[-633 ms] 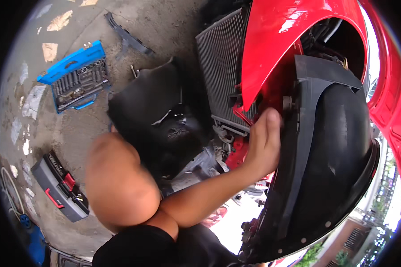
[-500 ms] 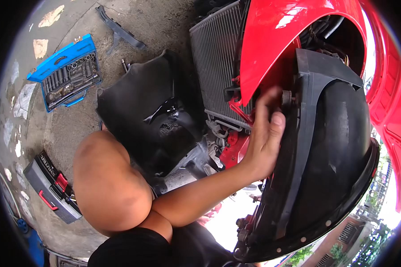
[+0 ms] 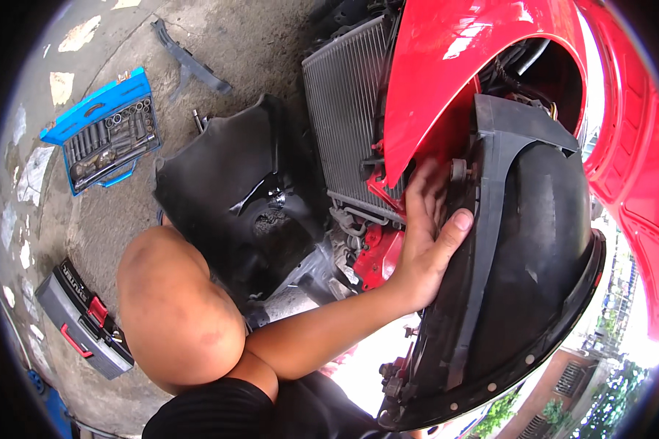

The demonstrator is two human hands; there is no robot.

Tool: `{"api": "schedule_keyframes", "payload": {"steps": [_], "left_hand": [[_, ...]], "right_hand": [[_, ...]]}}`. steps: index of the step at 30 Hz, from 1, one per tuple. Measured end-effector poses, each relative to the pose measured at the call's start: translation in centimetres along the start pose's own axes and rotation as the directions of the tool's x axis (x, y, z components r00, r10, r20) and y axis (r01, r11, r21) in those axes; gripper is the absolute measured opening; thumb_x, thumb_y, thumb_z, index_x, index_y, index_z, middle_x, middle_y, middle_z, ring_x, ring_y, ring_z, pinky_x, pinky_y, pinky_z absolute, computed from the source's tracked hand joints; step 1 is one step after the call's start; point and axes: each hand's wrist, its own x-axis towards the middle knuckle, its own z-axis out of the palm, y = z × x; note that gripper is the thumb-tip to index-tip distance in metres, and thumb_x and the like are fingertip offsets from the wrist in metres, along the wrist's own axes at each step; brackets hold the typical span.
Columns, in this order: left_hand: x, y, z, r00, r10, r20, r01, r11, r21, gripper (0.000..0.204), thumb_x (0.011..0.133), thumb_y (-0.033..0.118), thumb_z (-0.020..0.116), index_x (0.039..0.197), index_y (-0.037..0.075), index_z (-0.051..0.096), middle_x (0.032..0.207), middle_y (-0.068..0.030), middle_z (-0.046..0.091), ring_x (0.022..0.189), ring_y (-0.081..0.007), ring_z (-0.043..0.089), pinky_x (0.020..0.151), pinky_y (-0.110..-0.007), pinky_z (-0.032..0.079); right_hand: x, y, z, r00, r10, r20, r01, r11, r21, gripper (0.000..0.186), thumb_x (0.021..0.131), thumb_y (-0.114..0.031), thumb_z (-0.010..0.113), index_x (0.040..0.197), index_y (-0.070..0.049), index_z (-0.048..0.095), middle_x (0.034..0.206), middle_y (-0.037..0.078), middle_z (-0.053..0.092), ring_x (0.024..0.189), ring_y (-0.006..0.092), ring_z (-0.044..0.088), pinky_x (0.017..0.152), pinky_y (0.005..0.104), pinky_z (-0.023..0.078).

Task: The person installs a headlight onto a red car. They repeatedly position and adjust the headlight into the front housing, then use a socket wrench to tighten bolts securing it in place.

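Observation:
My left hand (image 3: pixel 436 245) is against the left side of a large black curved housing (image 3: pixel 534 241), its thumb on the edge and its blurred fingers reaching behind, below a round metal fitting (image 3: pixel 459 170). The housing stands in front of a red body panel (image 3: pixel 439 66) with an oval opening. Left of my hand are a finned radiator (image 3: pixel 340 102) and red brackets (image 3: pixel 377 249). My left forearm crosses from my bent bare knee (image 3: pixel 176 307). My right hand is not visible; only a sliver of skin shows at the lower edge, under the housing.
A black molded panel (image 3: pixel 227 175) lies on the concrete. To the left are a blue socket set (image 3: pixel 106 135) and a grey toolbox with red latches (image 3: pixel 80 325). A dark bracket (image 3: pixel 187 62) lies farther back. A large red panel (image 3: pixel 630 190) curves along the right.
My left hand has shifted along the housing's side, its thumb now apart from the fingers and lying on the edge. The scene sits slightly farther left as my view has moved.

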Motion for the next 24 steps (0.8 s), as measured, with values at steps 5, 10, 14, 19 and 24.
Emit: {"api": "schedule_keyframes", "payload": {"steps": [5,10,14,19,24], "left_hand": [[0.1,-0.5,-1.7,0.992,-0.109,0.06,0.105,0.992,0.065,0.059,0.108,0.042,0.067,0.144,0.003,0.039,0.145,-0.013,0.047,0.136,-0.0193,0.044,0.119,-0.035,0.033],[0.0,0.3,0.0,0.999,-0.035,-0.034,0.035,0.999,-0.009,0.063,0.108,0.036,0.07,0.152,0.003,0.039,0.147,-0.0142,0.054,0.123,-0.0151,0.053,0.104,-0.032,0.044],[-1.0,1.7,-0.6,0.98,-0.157,-0.118,0.182,0.952,0.245,0.05,0.108,0.026,0.071,0.147,0.004,0.049,0.14,-0.0148,0.061,0.116,-0.0171,0.062,0.098,-0.03,0.05],[-1.3,4.1,-0.9,0.991,-0.088,0.096,0.057,0.955,0.29,0.075,0.104,0.032,0.076,0.159,-0.006,0.041,0.147,-0.0184,0.059,0.131,-0.0215,0.059,0.109,-0.032,0.046],[1.1,6.5,-1.2,0.954,-0.182,0.238,0.079,0.919,0.385,0.094,0.105,0.037,0.075,0.167,-0.01,0.023,0.157,-0.0206,0.051,0.142,-0.0232,0.051,0.119,-0.035,0.039]], "right_hand": [[0.0,0.3,0.3,1.0,-0.005,-0.012,0.005,1.0,0.018,0.089,0.103,-0.076,0.033,0.156,-0.004,0.041,0.149,0.017,0.052,0.133,0.0312,0.055,0.116,0.0478,0.043],[0.5,0.1,1.2,1.0,-0.012,-0.013,0.012,0.999,0.041,0.092,0.103,-0.078,0.031,0.158,-0.005,0.04,0.151,0.017,0.051,0.135,0.0317,0.054,0.117,0.0479,0.043],[1.6,-0.4,2.0,0.999,-0.037,-0.02,0.038,0.997,0.069,0.094,0.103,-0.079,0.03,0.159,-0.005,0.038,0.152,0.018,0.05,0.136,0.0321,0.053,0.118,0.0479,0.043],[3.0,-1.3,2.7,0.997,-0.069,-0.028,0.072,0.992,0.107,0.096,0.103,-0.081,0.028,0.161,-0.005,0.036,0.154,0.018,0.049,0.138,0.0326,0.053,0.118,0.048,0.043],[5.6,-3.0,2.7,0.991,-0.13,-0.029,0.132,0.981,0.142,0.099,0.103,-0.083,0.027,0.163,-0.005,0.035,0.156,0.018,0.047,0.139,0.033,0.052,0.119,0.0481,0.042]]}}
